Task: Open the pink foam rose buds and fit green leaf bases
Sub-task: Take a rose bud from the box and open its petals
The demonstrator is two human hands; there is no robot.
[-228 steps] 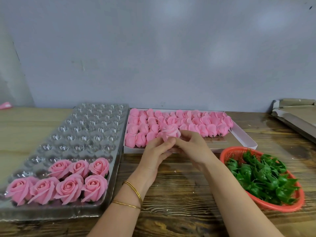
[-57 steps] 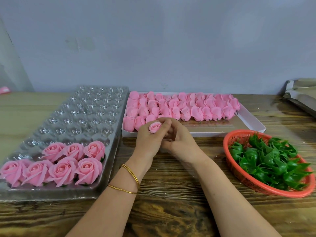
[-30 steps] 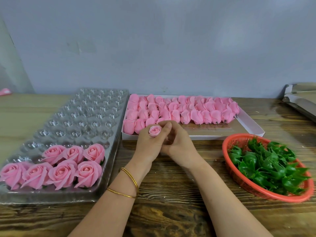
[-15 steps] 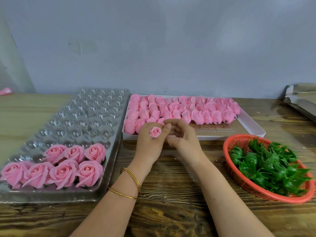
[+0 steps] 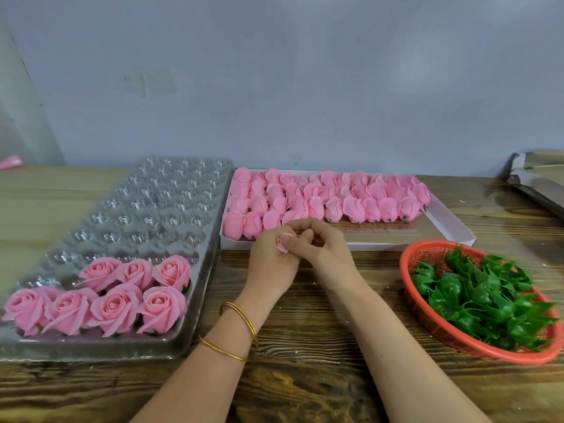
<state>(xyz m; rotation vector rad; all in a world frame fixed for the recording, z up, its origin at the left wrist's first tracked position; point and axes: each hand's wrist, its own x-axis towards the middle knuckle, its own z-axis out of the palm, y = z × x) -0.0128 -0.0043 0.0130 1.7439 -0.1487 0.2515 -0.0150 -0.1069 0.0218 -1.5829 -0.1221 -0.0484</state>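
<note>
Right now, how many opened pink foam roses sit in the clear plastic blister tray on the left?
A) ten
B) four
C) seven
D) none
C: the opened pink foam roses in the clear plastic blister tray form a far row of three and a near row of four.

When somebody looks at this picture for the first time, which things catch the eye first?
In the middle, the left hand and right hand pinch one small pink bud together. At the left, seven open pink roses fill the near end of a clear tray. At the right, a red basket holds bright green leaf bases, and behind the hands a white box holds rows of closed buds.
</note>
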